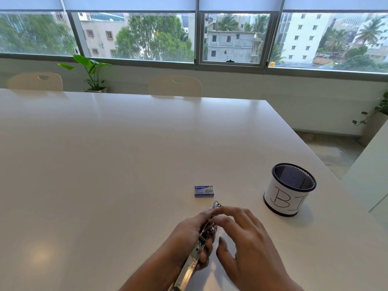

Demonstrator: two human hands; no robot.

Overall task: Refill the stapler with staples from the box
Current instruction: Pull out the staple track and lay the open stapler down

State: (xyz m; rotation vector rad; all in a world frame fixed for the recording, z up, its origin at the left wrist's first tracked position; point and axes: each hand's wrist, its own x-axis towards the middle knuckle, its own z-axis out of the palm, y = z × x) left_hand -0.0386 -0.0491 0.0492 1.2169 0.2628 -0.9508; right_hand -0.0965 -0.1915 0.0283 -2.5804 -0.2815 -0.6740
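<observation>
We were over the big white surface (126, 154), and off to the right stood the mesh pen holder (290, 189) with its paper label, well clear of the action. Down in front, our left hand (189, 234) was wrapped around the opened metal stapler (201, 238), fingers curled on its body, lifting it off the surface. Its long axis ran from lower left up to the right, with the open front end (216, 205) pointing away from us. Our right hand (249, 238) sat just beside it, fingers loosely spread, the fingertips (220, 210) at that front end; whether they pinched anything there, we couldn't tell. And there was the small blue staple box (204, 191), flat on the surface, lid shut, just beyond the stapler's tip and a touch left of it. The right hand was the free one and the nearer one, so a short reach forward looked like the call.
</observation>
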